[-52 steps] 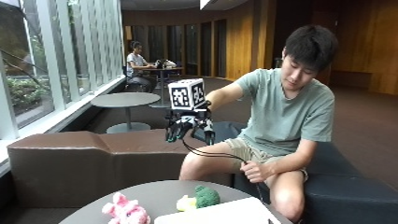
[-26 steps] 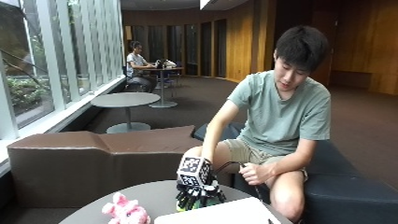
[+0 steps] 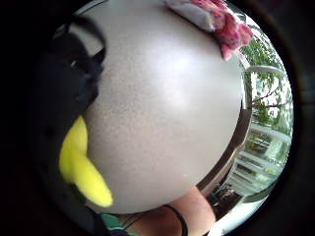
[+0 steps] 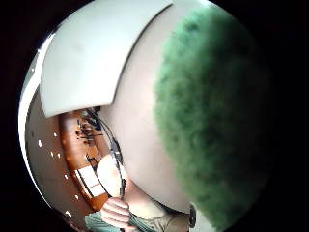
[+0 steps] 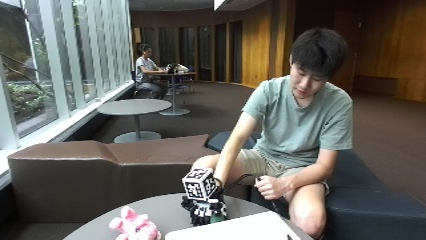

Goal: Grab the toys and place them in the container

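Round grey table in windowed lounge, gloved right hand fingers gripping green toy

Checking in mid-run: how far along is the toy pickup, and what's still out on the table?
Nothing looks stowed yet. The black-gloved right hand is down on the round grey table over the green and yellow plush toy, which fills the thumb-side palm view; whether the hand grips it I cannot tell. The pink plush toy lies untouched on the table. The white rectangular container sits beside the hand, its inside out of view.
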`<move>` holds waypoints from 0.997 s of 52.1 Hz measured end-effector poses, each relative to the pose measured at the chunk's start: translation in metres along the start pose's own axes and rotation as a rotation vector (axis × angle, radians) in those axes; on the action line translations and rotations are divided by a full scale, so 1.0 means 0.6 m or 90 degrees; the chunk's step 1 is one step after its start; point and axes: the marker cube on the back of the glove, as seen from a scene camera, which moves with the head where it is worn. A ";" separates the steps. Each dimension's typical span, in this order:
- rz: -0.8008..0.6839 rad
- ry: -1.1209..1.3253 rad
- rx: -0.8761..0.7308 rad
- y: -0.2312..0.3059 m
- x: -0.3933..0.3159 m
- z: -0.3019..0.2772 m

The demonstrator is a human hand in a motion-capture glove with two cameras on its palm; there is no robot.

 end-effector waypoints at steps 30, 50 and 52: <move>-0.020 0.107 0.121 0.018 -0.009 -0.323; -0.130 0.151 0.247 -0.021 -0.249 -0.612; -0.135 0.153 0.247 -0.029 -0.280 -0.620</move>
